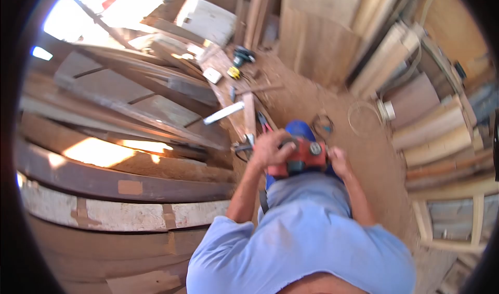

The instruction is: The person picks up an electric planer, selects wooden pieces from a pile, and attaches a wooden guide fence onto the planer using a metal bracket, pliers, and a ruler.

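Note:
A red and black power tool [299, 156], which looks like an electric planer with a round dial on its body, is held in front of my waist. My left hand [272, 148] is wrapped over its left part. At the tool's right end my right hand [339, 163] is closed, with its fingers curled against the edge; their exact grip is partly hidden. Something blue and rounded [300, 130] shows just beyond the tool. Beside my left hand lie red-handled pliers [264, 121] and a dark cable [241, 149].
Ahead, a narrow board [223, 83] carries a dark green power tool [243, 56], a yellow tape measure [234, 72] and a white block [212, 75]. Stacked timber [130, 177] runs along my left. Planks [434, 122] and a wooden frame [452, 218] stand on the right. A thin cord [358, 118] loops over the brown floor [374, 174].

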`<state>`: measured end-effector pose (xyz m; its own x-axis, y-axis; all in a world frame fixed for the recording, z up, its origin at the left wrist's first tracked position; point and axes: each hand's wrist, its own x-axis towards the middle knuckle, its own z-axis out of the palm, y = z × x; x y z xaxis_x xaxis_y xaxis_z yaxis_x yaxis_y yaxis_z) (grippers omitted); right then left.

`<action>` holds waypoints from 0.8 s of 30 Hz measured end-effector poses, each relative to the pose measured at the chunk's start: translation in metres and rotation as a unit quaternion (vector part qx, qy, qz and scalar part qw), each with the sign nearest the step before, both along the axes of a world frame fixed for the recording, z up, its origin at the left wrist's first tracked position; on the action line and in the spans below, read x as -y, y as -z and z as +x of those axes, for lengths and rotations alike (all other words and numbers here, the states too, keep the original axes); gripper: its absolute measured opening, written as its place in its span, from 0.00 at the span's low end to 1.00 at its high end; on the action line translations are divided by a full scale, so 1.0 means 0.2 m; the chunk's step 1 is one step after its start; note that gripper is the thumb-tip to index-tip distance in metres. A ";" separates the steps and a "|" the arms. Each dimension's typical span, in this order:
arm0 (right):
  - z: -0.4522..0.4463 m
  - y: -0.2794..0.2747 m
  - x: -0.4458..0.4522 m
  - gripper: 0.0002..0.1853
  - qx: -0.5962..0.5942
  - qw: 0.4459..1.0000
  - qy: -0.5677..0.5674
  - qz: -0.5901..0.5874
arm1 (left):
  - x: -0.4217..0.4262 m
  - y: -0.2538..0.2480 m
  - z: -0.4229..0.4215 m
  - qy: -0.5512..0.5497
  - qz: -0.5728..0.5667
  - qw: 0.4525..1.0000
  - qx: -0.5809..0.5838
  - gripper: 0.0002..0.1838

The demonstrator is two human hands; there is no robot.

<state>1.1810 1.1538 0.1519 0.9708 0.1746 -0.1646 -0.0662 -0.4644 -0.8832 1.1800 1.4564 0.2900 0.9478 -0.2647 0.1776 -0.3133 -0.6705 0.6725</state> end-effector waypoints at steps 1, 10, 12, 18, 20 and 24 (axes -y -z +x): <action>-0.01 -0.06 -0.01 0.16 -0.010 1.000 0.001 0.005 | 0.01 -0.01 0.00 -0.005 -0.021 1.000 -0.008 0.18; -0.03 -0.13 -0.06 0.11 -0.068 0.994 0.039 0.072 | 0.00 -0.01 0.01 -0.001 -0.018 1.000 -0.021 0.18; -0.05 -0.16 -0.07 0.10 -0.018 0.993 0.047 0.107 | -0.01 0.00 0.02 -0.001 -0.017 1.000 -0.022 0.19; -0.04 -0.22 -0.04 0.10 -0.041 0.999 0.017 -0.014 | -0.01 0.01 0.01 -0.003 0.005 1.000 -0.018 0.19; -0.04 -0.17 -0.03 0.10 -0.018 1.000 0.008 -0.017 | 0.00 0.00 0.01 -0.005 0.015 1.000 -0.022 0.20; -0.05 -0.17 -0.05 0.09 0.001 0.996 0.028 0.080 | 0.01 -0.02 0.02 -0.018 0.006 0.999 -0.032 0.17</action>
